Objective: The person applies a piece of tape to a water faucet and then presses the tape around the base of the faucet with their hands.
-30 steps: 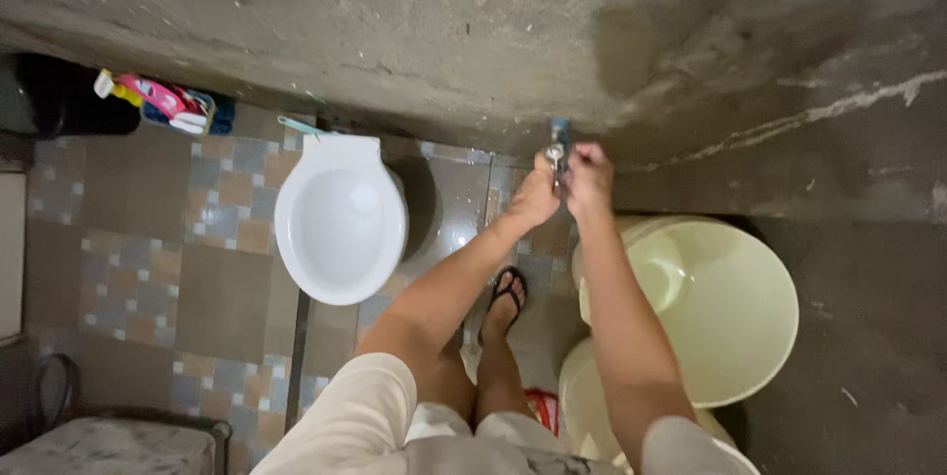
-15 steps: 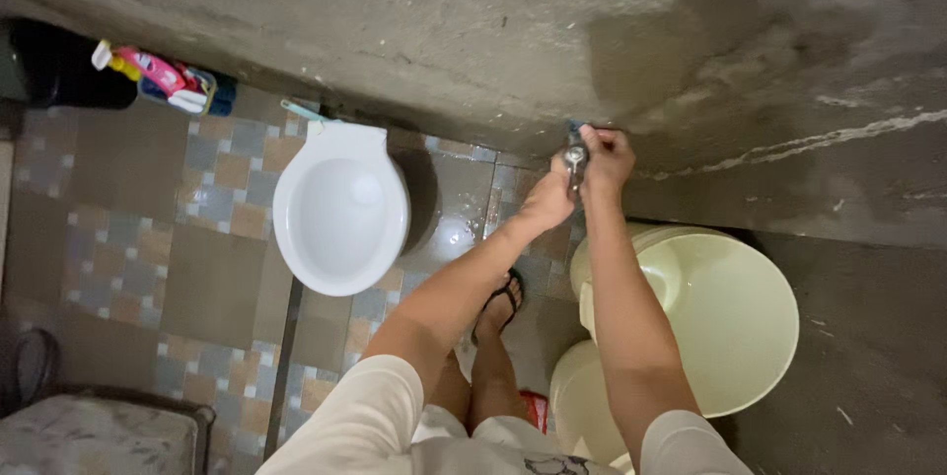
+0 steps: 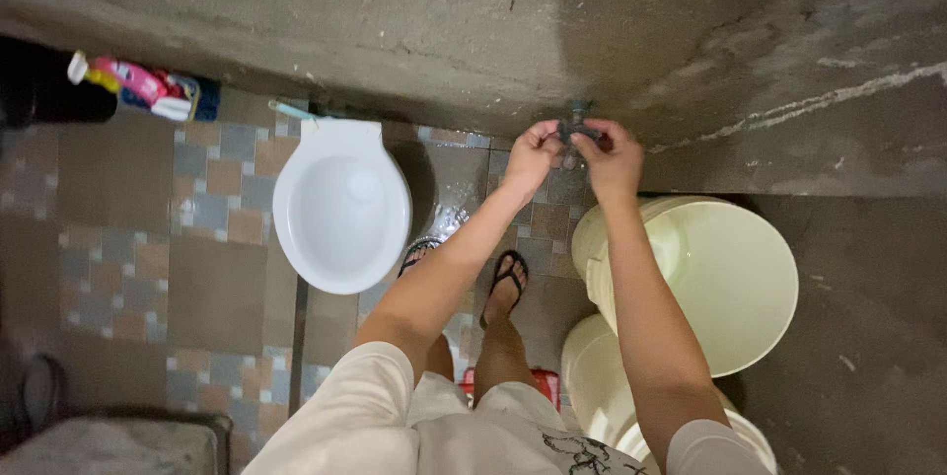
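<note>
Head view: both hands are closing on the small dark metal tap [image 3: 575,128] sticking out of the rough grey concrete wall [image 3: 395,11], above the big pale-yellow plastic bucket [image 3: 730,278]. Left hand [image 3: 533,154] and right hand [image 3: 612,161] are pinching it w/ curled fingers. Judgement: keep one hand bracing the tap body, other turning the handle slowly; wrists staying level.

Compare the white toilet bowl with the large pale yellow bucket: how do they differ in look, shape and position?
The toilet bowl is white and oval; the pale yellow bucket has a round rim. The toilet bowl stands on the patterned floor tiles to the left of the person's legs; the bucket stands to the right, just below the wall tap that both hands work on. The right forearm crosses in front of the bucket, while the toilet bowl shows whole. Both are open-topped and look empty.
</note>
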